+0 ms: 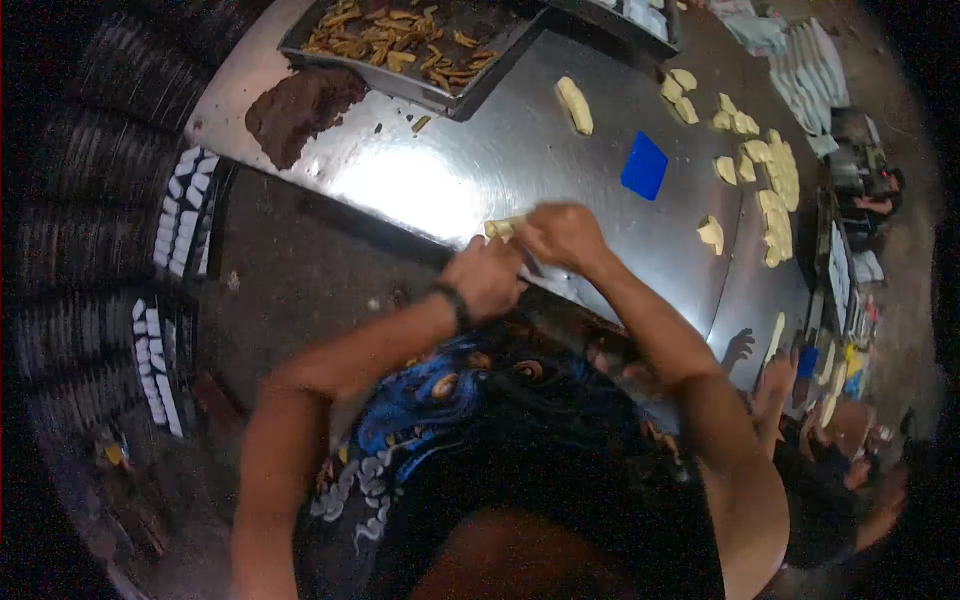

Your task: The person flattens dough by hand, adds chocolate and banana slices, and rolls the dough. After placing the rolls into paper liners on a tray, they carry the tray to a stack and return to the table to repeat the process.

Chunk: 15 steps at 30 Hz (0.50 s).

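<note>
A small piece of pale dough (499, 228) lies on the metal table near its front edge. My left hand (484, 277), with a dark band at the wrist, is closed at the near side of the dough, its fingers curled. My right hand (562, 236) is closed over the right end of the same piece and slightly blurred by motion. Both hands partly hide the dough. Beyond my right hand lies a flat blue scraper (645, 166). A longer dough roll (575, 106) rests farther back, and a single dough piece (710, 235) sits to the right.
A tray (395, 78) of brown strips stands at the back left, beside a dark brown mass (300, 112). Several dough pieces (780, 175) lie at the right. White-filled trays (183, 212) stand at far left. Another person's hand (775, 385) is at the right edge.
</note>
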{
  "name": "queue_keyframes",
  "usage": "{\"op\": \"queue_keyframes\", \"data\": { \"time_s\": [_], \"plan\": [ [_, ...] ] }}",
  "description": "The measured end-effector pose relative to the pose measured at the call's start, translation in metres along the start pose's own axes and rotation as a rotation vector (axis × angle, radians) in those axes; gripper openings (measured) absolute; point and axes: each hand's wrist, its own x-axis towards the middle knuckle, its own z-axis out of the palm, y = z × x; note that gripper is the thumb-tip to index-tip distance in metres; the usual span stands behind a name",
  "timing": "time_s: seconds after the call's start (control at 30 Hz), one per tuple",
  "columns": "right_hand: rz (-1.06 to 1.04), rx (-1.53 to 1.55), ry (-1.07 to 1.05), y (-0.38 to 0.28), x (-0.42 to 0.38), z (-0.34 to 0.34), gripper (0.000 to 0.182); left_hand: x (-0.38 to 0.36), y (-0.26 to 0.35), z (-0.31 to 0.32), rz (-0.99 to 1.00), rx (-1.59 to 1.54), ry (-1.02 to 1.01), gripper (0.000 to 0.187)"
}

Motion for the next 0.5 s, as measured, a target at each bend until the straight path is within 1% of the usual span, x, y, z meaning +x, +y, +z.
{"op": "queue_keyframes", "data": {
  "time_s": [0.03,0.07,0.1,0.13,0.17,0.2,0.23,0.3,0.33,0.37,0.47,0.5],
  "plan": [
    [-0.084,-0.012,0.311,0.008,0.025,0.015,0.028,0.001,0.003,-0.012,-0.042,0.038,-0.153,0.058],
    [-0.173,-0.027,0.614,0.017,0.05,0.042,0.025,-0.003,-0.002,-0.01,-0.019,-0.086,-0.099,0.056],
    [-0.276,-0.028,0.918,0.012,0.067,0.052,0.025,-0.008,-0.009,-0.002,0.001,-0.214,-0.048,0.054],
    [-0.195,-0.092,0.915,0.009,0.07,0.066,0.027,-0.017,-0.016,-0.001,0.018,-0.348,0.004,0.052],
    [-0.11,-0.149,0.905,0.003,0.062,0.088,0.028,-0.037,-0.03,0.003,0.067,-0.391,0.057,0.051],
    [-0.023,-0.205,0.896,-0.007,0.05,0.103,0.029,-0.059,-0.049,0.013,0.092,-0.554,0.079,0.048],
    [-0.005,-0.18,0.78,-0.014,0.027,0.111,0.034,-0.083,-0.071,0.026,0.117,-0.71,0.099,0.045],
    [0.082,-0.224,0.641,-0.021,-0.001,0.125,0.043,-0.134,-0.109,0.06,-0.017,-0.895,0.427,0.041],
    [0.132,-0.243,0.575,-0.022,-0.005,0.129,0.048,-0.158,-0.128,0.075,-0.145,-1.056,0.418,0.041],
    [0.135,-0.136,0.546,-0.014,0.009,0.123,0.052,-0.174,-0.14,0.082,-0.275,-1.205,0.397,0.041],
    [0.091,-0.094,0.862,0.009,0.075,0.083,0.056,-0.178,-0.142,0.048,-0.306,-1.062,0.445,0.035],
    [0.132,-0.11,0.876,0.009,0.083,0.075,0.056,-0.168,-0.134,0.029,-0.222,-1.041,0.484,0.032]
  ]
}}
